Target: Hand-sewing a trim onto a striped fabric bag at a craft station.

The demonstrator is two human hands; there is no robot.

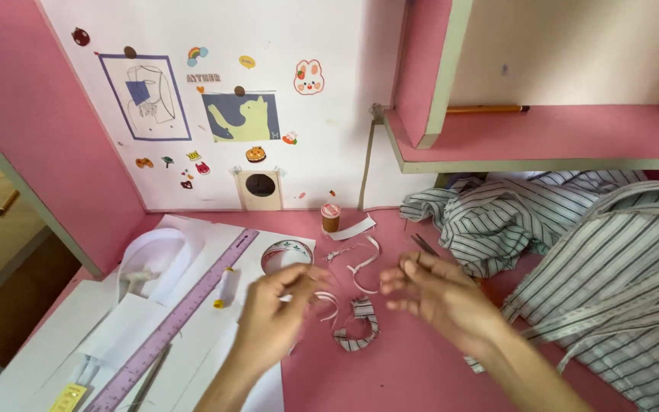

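A pink table (413, 366) seen from above, set against a white wall panel (329, 130) dotted with small stickers and two drawings. At the far left, white paper sheets (116, 328) lie spread on the table, with a loop of wide white band (154, 255) resting on them. A long purple ruler (181, 309) runs diagonally across the paper, and just right of it lies a small white tube with a yellow tip (226, 288). Next comes a roll of tape (286, 254) lying flat. The left hand (272, 313) hovers blurred in front of it, fingers loosely curled; whether it pinches anything cannot be told. Between the two hands, thin white strips (360, 267) curl on the table, and a curved piece of striped fabric (356, 332) lies just below them. Behind, near the wall, stands a small spool of brown thread (331, 217). The right hand (440, 294) is also blurred, fingers spread open and pointing left, holding nothing. At the right, a heap of grey-and-white striped cloth (573, 252) covers the table under a pink shelf (543, 137) that carries an orange pencil (486, 109).
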